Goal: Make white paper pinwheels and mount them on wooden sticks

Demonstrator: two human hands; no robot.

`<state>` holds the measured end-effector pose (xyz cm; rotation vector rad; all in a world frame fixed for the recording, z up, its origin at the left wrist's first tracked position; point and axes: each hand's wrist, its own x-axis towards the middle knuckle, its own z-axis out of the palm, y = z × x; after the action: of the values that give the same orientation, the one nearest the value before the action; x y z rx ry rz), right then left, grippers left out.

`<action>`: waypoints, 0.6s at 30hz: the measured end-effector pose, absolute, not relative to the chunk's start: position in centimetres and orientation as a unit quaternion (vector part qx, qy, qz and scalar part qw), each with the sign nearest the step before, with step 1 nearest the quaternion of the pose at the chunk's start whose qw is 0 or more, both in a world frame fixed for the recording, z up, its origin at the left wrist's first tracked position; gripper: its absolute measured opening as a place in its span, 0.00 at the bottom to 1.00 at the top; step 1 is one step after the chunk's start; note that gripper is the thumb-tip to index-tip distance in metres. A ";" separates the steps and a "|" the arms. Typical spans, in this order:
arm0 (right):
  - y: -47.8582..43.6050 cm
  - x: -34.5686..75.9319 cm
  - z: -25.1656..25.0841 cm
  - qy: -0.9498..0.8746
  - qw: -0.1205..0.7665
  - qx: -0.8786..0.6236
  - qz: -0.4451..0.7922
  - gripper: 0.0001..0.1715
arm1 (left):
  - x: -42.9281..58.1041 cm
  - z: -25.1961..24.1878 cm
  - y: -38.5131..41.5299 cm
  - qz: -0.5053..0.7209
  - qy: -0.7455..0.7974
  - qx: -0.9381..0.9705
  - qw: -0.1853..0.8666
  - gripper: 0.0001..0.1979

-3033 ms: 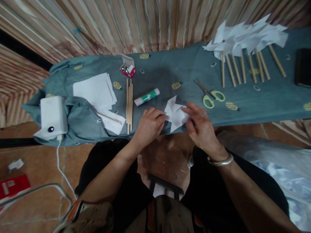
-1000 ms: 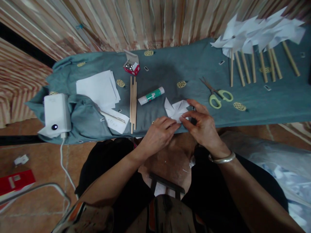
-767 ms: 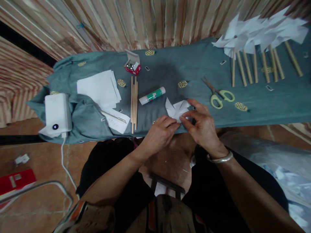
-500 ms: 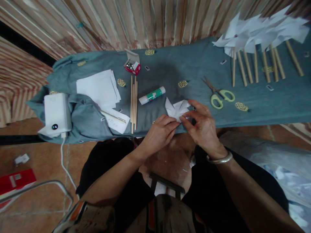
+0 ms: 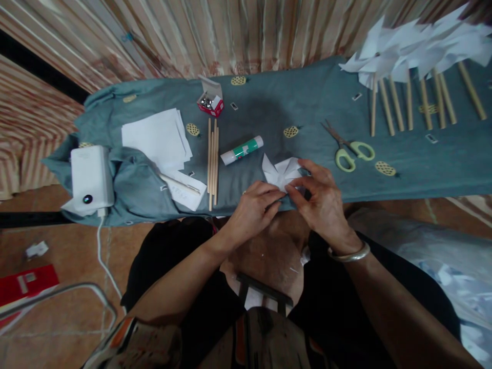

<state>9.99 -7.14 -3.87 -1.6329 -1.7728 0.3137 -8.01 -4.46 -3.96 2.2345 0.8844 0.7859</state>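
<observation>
A white paper pinwheel with folded points lies at the table's near edge, between both hands. My left hand pinches its lower left edge, fingers pressed together. From the other side my right hand grips it, thumb and fingers closed on the paper's right and lower edges; a bracelet circles that wrist. Just beyond the pinwheel lies a glue stick with a green label. Right of the hands rest scissors with light green handles, blades partly apart.
Wooden sticks lie left of the glue stick, below a small red box of metal pins. Farther left are white paper sheets, a pen and a white power bank. Finished pinwheels on sticks lie far right.
The view has shifted very slightly, moving the table items a little. Both hands keep the same hold on the pinwheel.
</observation>
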 end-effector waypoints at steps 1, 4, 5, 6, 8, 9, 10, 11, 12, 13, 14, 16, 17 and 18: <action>-7.1 10.0 -3.9 -0.684 0.348 -0.629 0.124 0.07 | -8.0 -4.0 -4.5 0.296 0.335 0.842 0.302 0.10; -7.1 10.0 -3.9 -0.687 0.349 -0.624 0.127 0.08 | -8.0 -3.9 -4.5 0.297 0.330 0.844 0.299 0.10; -7.1 10.0 -3.9 -0.688 0.349 -0.623 0.127 0.08 | -8.0 -3.9 -4.5 0.298 0.328 0.845 0.298 0.10; -7.1 10.0 -3.8 -0.688 0.349 -0.624 0.127 0.08 | -8.0 -3.9 -4.5 0.300 0.326 0.845 0.298 0.10; -7.1 10.0 -3.8 -0.688 0.348 -0.624 0.126 0.08 | -8.0 -3.9 -4.5 0.301 0.326 0.846 0.296 0.10; -7.1 10.0 -3.8 -0.690 0.346 -0.623 0.126 0.08 | -8.0 -3.9 -4.5 0.299 0.326 0.847 0.294 0.10; -7.1 10.0 -3.8 -0.692 0.344 -0.622 0.125 0.09 | -8.0 -4.0 -4.5 0.298 0.326 0.848 0.292 0.10; -7.1 10.0 -3.8 -0.694 0.342 -0.621 0.124 0.09 | -8.0 -4.0 -4.5 0.297 0.327 0.849 0.290 0.10; -7.1 10.0 -3.8 -0.696 0.340 -0.620 0.123 0.09 | -8.1 -4.0 -4.5 0.297 0.327 0.849 0.289 0.10; -7.1 10.0 -3.9 -0.697 0.339 -0.620 0.121 0.09 | -8.1 -4.0 -4.5 0.297 0.327 0.849 0.290 0.10; -7.1 10.1 -3.9 -0.697 0.338 -0.621 0.120 0.09 | -8.1 -4.0 -4.5 0.298 0.327 0.848 0.292 0.10; -7.1 10.0 -3.9 -0.698 0.336 -0.621 0.118 0.10 | -8.1 -4.0 -4.5 0.299 0.329 0.845 0.297 0.10; -7.1 10.0 -3.9 -0.698 0.335 -0.622 0.117 0.10 | -8.0 -3.9 -4.5 0.300 0.330 0.844 0.299 0.10; -7.1 10.0 -3.9 -0.698 0.335 -0.622 0.116 0.10 | -8.0 -3.9 -4.5 0.300 0.330 0.843 0.300 0.10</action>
<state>10.00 -7.14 -3.88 -1.6239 -1.8197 0.3030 -8.02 -4.51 -3.91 2.2375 0.8752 0.7973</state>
